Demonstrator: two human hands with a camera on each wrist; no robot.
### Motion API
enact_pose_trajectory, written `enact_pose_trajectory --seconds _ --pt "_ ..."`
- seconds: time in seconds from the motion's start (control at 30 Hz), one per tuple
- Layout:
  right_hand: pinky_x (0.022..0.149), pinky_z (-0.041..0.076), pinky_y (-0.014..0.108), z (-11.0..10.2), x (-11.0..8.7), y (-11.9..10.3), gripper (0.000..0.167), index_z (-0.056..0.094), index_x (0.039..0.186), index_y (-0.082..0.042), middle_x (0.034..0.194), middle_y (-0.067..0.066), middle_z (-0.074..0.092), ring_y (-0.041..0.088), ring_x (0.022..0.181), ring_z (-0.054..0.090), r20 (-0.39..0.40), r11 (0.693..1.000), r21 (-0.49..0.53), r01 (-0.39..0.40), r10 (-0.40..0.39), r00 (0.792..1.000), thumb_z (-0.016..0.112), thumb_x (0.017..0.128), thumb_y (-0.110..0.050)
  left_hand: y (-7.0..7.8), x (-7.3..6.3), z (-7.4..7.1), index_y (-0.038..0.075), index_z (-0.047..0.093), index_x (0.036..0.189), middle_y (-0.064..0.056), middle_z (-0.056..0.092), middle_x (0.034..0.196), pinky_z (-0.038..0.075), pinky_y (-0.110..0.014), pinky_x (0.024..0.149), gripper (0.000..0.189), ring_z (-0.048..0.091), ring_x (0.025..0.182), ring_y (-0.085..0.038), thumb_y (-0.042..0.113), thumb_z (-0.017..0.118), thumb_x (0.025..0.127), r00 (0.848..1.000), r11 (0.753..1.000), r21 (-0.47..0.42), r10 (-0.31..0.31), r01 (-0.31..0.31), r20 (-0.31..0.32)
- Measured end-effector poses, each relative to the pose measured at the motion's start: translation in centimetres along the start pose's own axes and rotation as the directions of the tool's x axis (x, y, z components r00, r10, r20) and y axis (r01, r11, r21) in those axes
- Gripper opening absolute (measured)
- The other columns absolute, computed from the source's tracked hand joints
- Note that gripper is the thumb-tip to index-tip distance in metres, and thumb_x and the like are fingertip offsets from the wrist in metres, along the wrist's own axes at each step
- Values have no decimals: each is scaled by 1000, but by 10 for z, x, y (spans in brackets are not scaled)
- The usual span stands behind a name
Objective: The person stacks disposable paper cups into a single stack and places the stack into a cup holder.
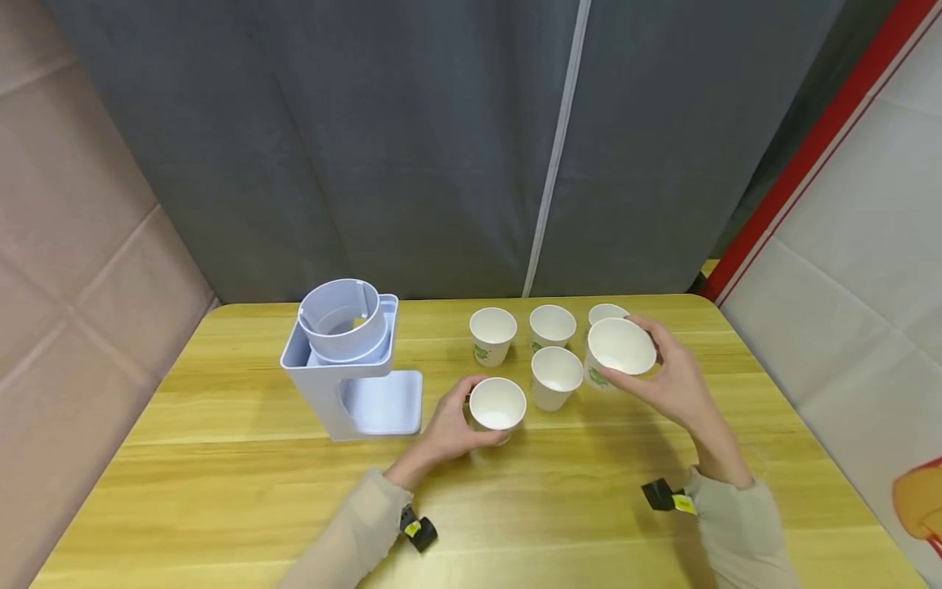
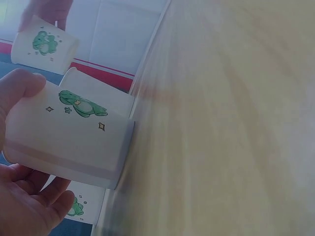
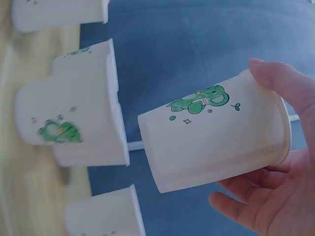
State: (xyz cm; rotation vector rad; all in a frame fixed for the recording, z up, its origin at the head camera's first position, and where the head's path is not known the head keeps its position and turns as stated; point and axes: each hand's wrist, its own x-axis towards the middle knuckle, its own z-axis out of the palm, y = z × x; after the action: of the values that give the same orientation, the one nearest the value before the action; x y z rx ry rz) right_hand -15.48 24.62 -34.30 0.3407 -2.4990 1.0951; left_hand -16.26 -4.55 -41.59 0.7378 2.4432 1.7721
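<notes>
My left hand [image 1: 452, 427] grips a white paper cup [image 1: 498, 402] around its side, thumb at the front and fingers behind. In the left wrist view this cup [image 2: 74, 130] shows a green cartoon print, its base close to the tabletop; whether it touches is unclear. Farther right, my right hand [image 1: 673, 378] holds another paper cup [image 1: 620, 348] near the rim. The right wrist view shows that cup [image 3: 216, 132] raised above the table and tilted. Between the hands stands an upright paper cup [image 1: 555, 378]. Behind are more upright cups, one [image 1: 605, 314] partly hidden by the raised cup.
A pale blue-white plastic stand [image 1: 316, 393] with a round ring-like holder [image 1: 342, 323] on top sits left of the cups. Two back-row cups stand upright, a left one [image 1: 492, 335] and a middle one [image 1: 552, 325]. Grey curtain [image 1: 412, 164] hangs behind the wooden table [image 1: 221, 491].
</notes>
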Motion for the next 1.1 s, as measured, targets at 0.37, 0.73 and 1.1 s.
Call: enact_pose_trajectory --seconds 0.37,0.73,1.1 --pt "75 43 11 15 13 -36 70 49 128 -1 113 12 58 13 93 52 57 991 123 57 -65 996 84 67 -8 -31 4 3 -2 48 125 -12 58 115 44 -38 91 75 54 104 -23 11 85 62 1000 1000 -2 21 -21 -7" --pt "81 45 23 58 21 -56 69 51 125 0 118 11 57 21 99 54 154 937 329 113 -171 973 84 65 -4 -19 2 2 -4 49 123 -12 59 111 45 -34 86 72 55 98 -22 10 84 63 999 999 22 34 -33 -20" --pt "78 49 26 89 12 -49 65 53 122 0 112 11 60 20 94 57 197 931 349 113 -190 962 85 65 -9 -31 4 5 -5 47 126 -16 57 117 45 -41 89 74 54 103 -27 6 84 63 999 999 3 33 -33 -3"
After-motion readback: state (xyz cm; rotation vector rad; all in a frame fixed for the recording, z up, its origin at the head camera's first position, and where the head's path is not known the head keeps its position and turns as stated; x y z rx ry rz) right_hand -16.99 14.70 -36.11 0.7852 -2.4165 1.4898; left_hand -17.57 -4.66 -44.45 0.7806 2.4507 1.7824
